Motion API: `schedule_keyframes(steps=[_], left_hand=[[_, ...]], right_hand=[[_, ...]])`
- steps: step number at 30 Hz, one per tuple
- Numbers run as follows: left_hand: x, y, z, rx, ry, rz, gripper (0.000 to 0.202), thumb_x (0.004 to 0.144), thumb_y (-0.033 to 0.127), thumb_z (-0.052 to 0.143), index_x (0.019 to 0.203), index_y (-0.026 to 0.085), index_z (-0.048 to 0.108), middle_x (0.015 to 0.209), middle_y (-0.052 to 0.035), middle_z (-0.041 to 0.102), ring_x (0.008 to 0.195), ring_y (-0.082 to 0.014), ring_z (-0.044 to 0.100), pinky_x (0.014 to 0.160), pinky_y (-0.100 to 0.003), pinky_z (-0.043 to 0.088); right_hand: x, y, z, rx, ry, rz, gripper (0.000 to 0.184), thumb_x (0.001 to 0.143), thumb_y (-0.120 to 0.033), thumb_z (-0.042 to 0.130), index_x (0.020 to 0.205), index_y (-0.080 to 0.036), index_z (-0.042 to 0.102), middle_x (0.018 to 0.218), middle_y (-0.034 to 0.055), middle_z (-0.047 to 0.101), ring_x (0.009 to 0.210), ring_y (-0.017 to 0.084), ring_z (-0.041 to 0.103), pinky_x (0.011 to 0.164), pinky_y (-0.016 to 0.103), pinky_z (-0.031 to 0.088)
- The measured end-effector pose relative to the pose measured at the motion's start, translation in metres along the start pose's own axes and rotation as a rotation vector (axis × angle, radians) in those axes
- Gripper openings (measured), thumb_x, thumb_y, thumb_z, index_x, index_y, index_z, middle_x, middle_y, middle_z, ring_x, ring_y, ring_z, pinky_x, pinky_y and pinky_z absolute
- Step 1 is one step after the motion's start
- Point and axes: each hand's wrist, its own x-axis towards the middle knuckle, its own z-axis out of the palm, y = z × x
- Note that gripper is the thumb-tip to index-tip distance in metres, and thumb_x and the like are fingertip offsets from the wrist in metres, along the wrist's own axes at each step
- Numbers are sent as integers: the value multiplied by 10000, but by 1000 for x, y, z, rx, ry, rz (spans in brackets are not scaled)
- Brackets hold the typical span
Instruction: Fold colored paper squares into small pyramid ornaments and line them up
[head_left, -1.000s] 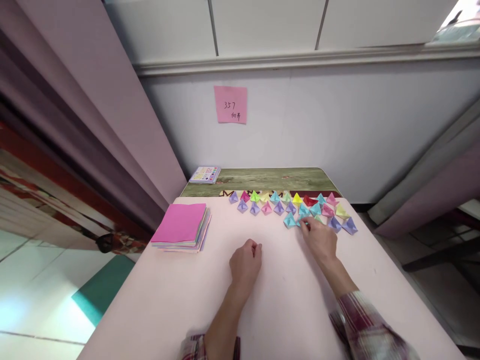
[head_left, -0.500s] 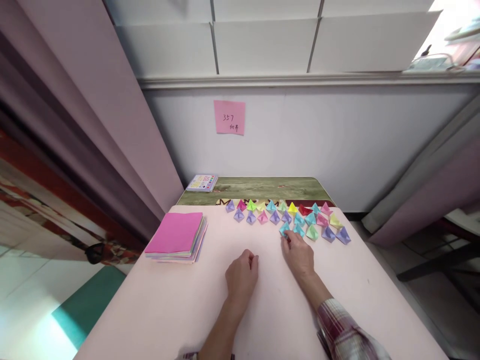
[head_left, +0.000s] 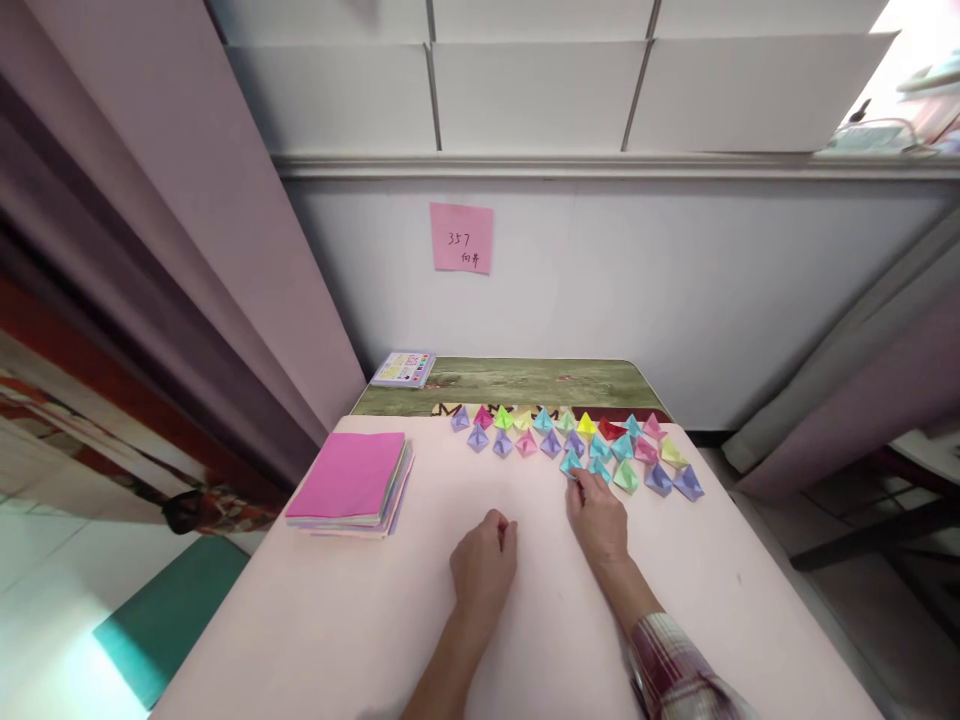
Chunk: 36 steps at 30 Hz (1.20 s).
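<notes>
My right hand [head_left: 600,515] reaches to the front row of small folded paper boats. Its fingertips pinch the near edge of a light-blue paper boat [head_left: 570,462], which rests on the table. A second light-blue boat [head_left: 598,470] and a pale-green boat [head_left: 625,477] sit just right of it, the blue one partly behind the fingers. My left hand [head_left: 484,562] lies on the table with its fingers curled closed, and nothing shows in it. Several more boats in purple, pink, yellow, red and green, such as a purple boat [head_left: 550,443], form rows behind.
A stack of coloured square paper [head_left: 349,478], magenta on top, lies at the left of the pale pink table [head_left: 337,620]. At the back left corner is a printed packet [head_left: 405,368] on a green wood-patterned strip [head_left: 525,373]. Behind stands a wall with a pink note [head_left: 462,238].
The view has shifted slightly, so everything sits a little lower. My right fingertips have drawn back a touch toward the near edge of the light-blue boat. The left hand stays in place.
</notes>
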Motion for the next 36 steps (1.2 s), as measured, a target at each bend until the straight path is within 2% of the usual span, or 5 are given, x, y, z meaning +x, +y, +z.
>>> schedule_keyframes(steps=[6,10,17,24,36], left_hand=[[-8,-6,3,-114,86,72,235,916,368,440,783,221,567,640,31,612,594,-132,550,560,-233,281],[-12,-15,5,-337,158,154,265,922,396,429,794,210,567,602,38,554,559,-119,518,560,-218,341],[-26,-18,-2,-331,59,380,175,909,302,457,876,208,601,686,19,600,621,-121,551,622,-216,427],[-62,-40,-14,-204,13,496,177,938,270,428,869,216,581,765,-7,624,686,-136,589,658,-234,459],[-67,-45,-14,-152,27,508,189,944,298,434,847,224,579,757,2,637,679,-135,615,641,-220,474]], right_hand=[[-9,-5,-13,192,17,10,323,909,-303,440,1113,-165,649,946,70,699,665,137,613,658,238,457],[-35,-11,-39,453,-177,139,282,907,-382,475,897,-182,674,715,26,677,565,138,591,577,227,464],[-66,-20,-59,517,-294,1,259,903,-367,485,884,-198,680,799,39,687,669,162,611,650,249,466],[-22,58,-78,187,102,263,311,863,-417,520,954,-174,692,836,57,686,618,152,594,659,266,458],[14,106,-65,-153,-41,154,240,916,-323,471,992,-233,680,916,40,659,745,153,584,610,244,370]])
